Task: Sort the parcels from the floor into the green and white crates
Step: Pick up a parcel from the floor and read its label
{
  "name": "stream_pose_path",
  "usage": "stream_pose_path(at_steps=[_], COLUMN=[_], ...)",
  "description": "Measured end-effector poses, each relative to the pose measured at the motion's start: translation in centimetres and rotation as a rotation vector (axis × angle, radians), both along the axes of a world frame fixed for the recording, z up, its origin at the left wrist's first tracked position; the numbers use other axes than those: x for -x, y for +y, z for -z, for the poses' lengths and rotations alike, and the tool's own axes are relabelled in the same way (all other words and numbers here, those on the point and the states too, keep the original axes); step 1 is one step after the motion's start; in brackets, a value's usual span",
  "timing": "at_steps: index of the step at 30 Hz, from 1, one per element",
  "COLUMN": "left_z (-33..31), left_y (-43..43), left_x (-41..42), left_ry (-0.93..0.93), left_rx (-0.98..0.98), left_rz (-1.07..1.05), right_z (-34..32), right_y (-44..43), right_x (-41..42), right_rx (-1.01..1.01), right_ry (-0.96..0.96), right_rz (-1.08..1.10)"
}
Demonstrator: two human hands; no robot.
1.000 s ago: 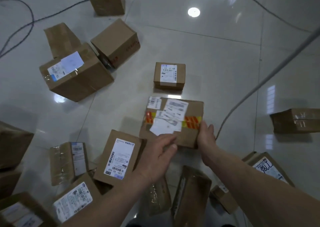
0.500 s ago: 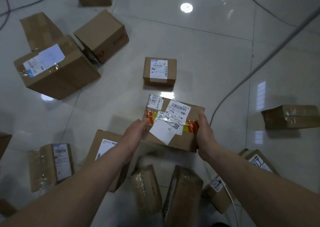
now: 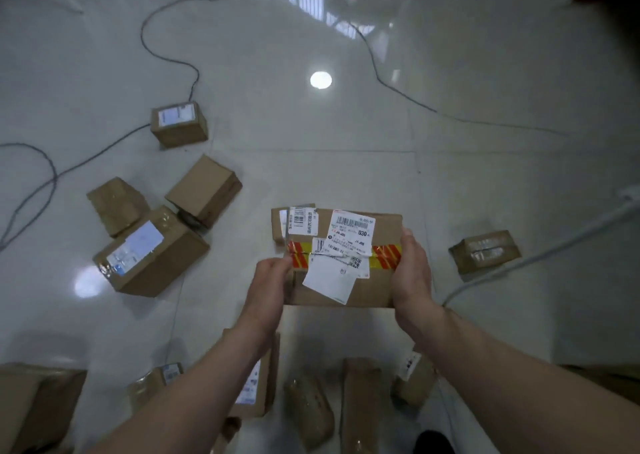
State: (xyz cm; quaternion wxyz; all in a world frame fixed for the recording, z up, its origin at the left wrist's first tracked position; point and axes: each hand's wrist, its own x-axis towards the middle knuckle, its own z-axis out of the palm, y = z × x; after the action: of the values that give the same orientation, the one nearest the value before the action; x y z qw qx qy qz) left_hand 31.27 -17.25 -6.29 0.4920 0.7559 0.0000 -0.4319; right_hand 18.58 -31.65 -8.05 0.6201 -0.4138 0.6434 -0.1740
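A flat cardboard parcel [image 3: 374, 294] with white labels and red-and-yellow tape is lifted above the floor in the middle of the view. My left hand [image 3: 268, 289] grips its left edge and my right hand [image 3: 412, 273] grips its right edge, fingers wrapped round the sides. A small labelled parcel [image 3: 278, 225] peeks out behind its far left corner. No green or white crate is in view.
Several cardboard parcels lie on the glossy tiled floor: a large one [image 3: 152, 256] and others [image 3: 204, 190] at left, one [image 3: 179, 124] farther back, one [image 3: 485, 251] at right, several near my feet [image 3: 360, 405]. Dark cables [image 3: 391, 86] and a pale cable [image 3: 540, 253] cross the floor.
Both hands closed on the taped parcel's sides and raised it off the floor. The view tilted up, showing more floor and cables beyond.
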Motion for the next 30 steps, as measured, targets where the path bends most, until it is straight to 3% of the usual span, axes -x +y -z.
stream_pose_path(at_steps=[9, 19, 25, 30], left_z=[-23.8, -47.4, -54.9, -56.6], left_y=[-6.9, -13.3, -15.7, -17.4], left_x=[4.5, 22.7, 36.5, 47.6], left_ry=[-0.035, -0.044, -0.045, -0.038], left_rx=[0.204, 0.457, 0.521, 0.54], left_rz=[0.277, 0.657, 0.886, 1.006], right_z=[-25.9, -49.7, -58.8, -60.7], right_y=[-2.9, -2.4, 0.2, 2.6], right_x=[9.0, 29.5, 43.3, 53.2], right_rx=[0.315, 0.54, 0.612, 0.617], right_ry=[0.081, 0.162, 0.235, 0.241], right_rz=[0.349, 0.679, 0.824, 1.003])
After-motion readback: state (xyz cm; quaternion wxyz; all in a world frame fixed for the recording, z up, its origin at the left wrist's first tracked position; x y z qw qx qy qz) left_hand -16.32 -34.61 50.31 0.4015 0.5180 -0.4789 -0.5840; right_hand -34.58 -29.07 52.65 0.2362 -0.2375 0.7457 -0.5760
